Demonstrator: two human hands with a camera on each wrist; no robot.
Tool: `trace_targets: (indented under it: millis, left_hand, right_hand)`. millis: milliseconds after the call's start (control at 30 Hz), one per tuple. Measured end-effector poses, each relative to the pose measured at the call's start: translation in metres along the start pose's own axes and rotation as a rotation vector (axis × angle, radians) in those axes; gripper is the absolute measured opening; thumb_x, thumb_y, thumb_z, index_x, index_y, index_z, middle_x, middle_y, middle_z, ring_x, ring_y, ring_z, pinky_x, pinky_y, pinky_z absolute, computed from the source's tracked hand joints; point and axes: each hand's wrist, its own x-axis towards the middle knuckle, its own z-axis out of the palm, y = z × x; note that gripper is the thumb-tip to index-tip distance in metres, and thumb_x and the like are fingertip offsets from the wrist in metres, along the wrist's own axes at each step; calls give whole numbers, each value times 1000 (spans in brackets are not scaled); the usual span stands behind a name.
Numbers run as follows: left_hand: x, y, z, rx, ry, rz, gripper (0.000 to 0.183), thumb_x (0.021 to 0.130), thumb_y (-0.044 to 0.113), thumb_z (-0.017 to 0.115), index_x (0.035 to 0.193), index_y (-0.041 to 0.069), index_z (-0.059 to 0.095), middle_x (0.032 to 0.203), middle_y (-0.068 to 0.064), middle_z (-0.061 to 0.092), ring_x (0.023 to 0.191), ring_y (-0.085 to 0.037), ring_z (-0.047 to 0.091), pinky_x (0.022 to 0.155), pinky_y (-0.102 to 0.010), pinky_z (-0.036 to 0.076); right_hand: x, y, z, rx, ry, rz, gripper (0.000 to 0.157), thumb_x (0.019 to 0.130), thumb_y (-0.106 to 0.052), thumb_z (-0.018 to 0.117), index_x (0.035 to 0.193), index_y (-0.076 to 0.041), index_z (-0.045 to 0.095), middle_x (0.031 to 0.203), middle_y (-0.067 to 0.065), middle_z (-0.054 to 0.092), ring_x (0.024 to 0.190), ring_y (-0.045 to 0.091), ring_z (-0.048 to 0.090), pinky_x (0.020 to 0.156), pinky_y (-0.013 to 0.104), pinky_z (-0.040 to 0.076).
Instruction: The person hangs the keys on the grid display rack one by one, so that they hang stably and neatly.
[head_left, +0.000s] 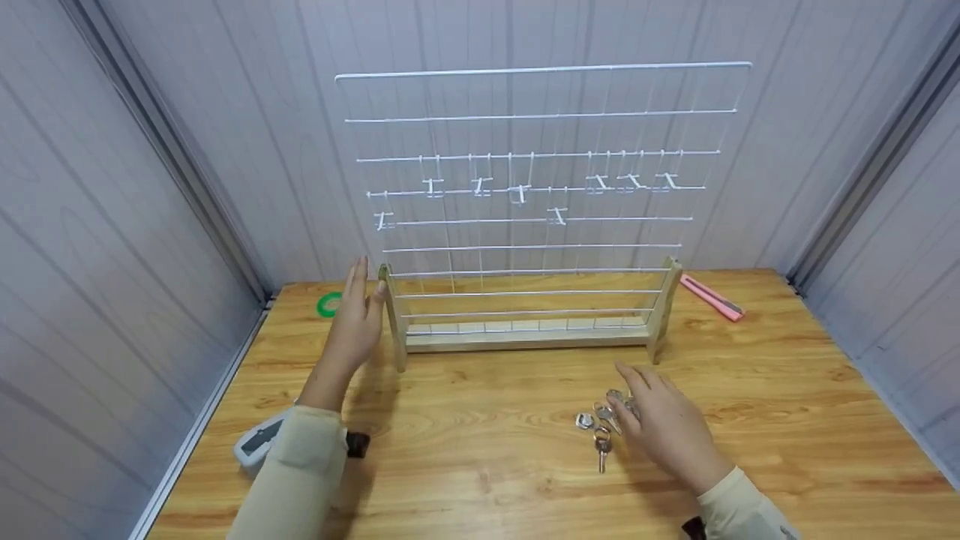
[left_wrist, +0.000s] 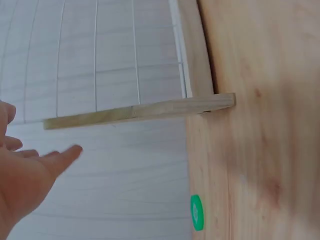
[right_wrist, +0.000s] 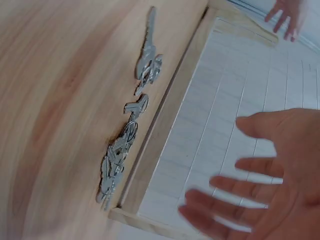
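A white wire rack (head_left: 540,246) stands on a pale wooden base (head_left: 525,342), with several small white hooks (head_left: 520,193) hung along its middle bars. My left hand (head_left: 352,322) is raised beside the base's left wooden side piece (head_left: 393,322), fingers extended; the left wrist view has that side piece (left_wrist: 140,111) close by the fingers. Over the table in front of the rack, my right hand (head_left: 667,420) hovers with nothing in it. Several silver keys on rings (head_left: 602,441) lie under and left of it. In the right wrist view its fingers (right_wrist: 250,192) are spread, apart from the keys (right_wrist: 120,147).
A pink utility knife (head_left: 712,298) lies right of the rack. Behind my left hand is a green ring-shaped roll (head_left: 328,304). A grey device with a dark panel (head_left: 259,442) sits at the left, partly behind my sleeve. Panelled walls (head_left: 150,225) enclose the wooden table (head_left: 480,427).
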Motion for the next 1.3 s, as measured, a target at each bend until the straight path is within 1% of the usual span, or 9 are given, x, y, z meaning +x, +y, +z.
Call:
trace_targets:
  millis: [67, 200, 400, 533, 700, 833, 967, 1100, 1300]
  left_hand:
    - [9, -1, -1, -31, -28, 1, 69, 118, 40, 33, 173, 14, 1, 181, -19, 2, 168, -42, 7, 133, -60, 27]
    - [21, -1, 2, -89, -64, 16, 65, 119, 36, 30, 174, 16, 1, 182, -15, 6, 169, -39, 10, 136, -57, 21]
    - [30, -2, 6, -167, -13, 5, 62, 119, 37, 31, 173, 14, 11, 180, -14, 17, 168, -33, 19, 137, -50, 22]
    - [34, -4, 8, -181, 9, -2, 62, 119, 37, 32, 173, 12, 16, 180, -13, 21, 167, -33, 22, 137, -49, 23]
    - [34, -9, 8, -192, 18, -20, 58, 118, 36, 34, 171, 13, 23, 179, -11, 24, 167, -34, 23, 137, -49, 23]
    - [36, -14, 9, -225, 26, -28, 55, 118, 34, 35, 170, 14, 30, 178, -11, 28, 166, -34, 26, 136, -50, 26]
    - [37, -17, 8, -264, 29, -37, 54, 118, 33, 37, 169, 14, 33, 177, -10, 32, 165, -33, 30, 133, -51, 33]
    - [37, -16, 8, -303, 30, -40, 53, 118, 31, 39, 167, 12, 36, 175, -10, 35, 163, -33, 33, 129, -52, 39]
    - [38, -16, 11, -339, 34, -43, 51, 118, 26, 39, 166, 9, 38, 174, -12, 37, 163, -32, 33, 131, -51, 36]
  right_hand:
    - [3, 5, -1, 92, -42, 29, 51, 102, -27, 74, 145, -4, 62, 133, 20, 71, 117, 40, 72, 99, 59, 60]
    - [8, 20, -1, 254, -146, 106, 44, 104, -19, 71, 143, -2, 63, 129, 20, 72, 102, 29, 76, 86, 48, 63]
    - [18, 46, 11, 458, -250, 198, 41, 102, -5, 68, 140, 9, 61, 124, 26, 72, 107, 36, 76, 81, 35, 64]
    - [22, 69, 14, 544, -275, 285, 42, 103, -6, 65, 142, 10, 58, 125, 27, 70, 98, 32, 75, 73, 27, 62]
    - [26, 91, 12, 606, -310, 351, 41, 107, -8, 62, 142, 11, 57, 123, 29, 67, 94, 25, 73, 74, 33, 63]
    - [30, 97, 14, 615, -334, 350, 43, 106, -11, 64, 143, 10, 57, 127, 29, 67, 100, 26, 71, 76, 32, 62]
    - [39, 98, 20, 626, -366, 297, 45, 104, -12, 68, 143, 6, 58, 131, 26, 69, 109, 29, 70, 78, 29, 62]
    - [47, 101, 23, 581, -391, 247, 45, 103, -16, 72, 142, 3, 61, 131, 23, 71, 114, 31, 69, 83, 29, 61]
    - [51, 109, 27, 537, -466, 167, 39, 102, -19, 74, 134, 2, 67, 126, 20, 72, 115, 30, 68, 97, 37, 57]
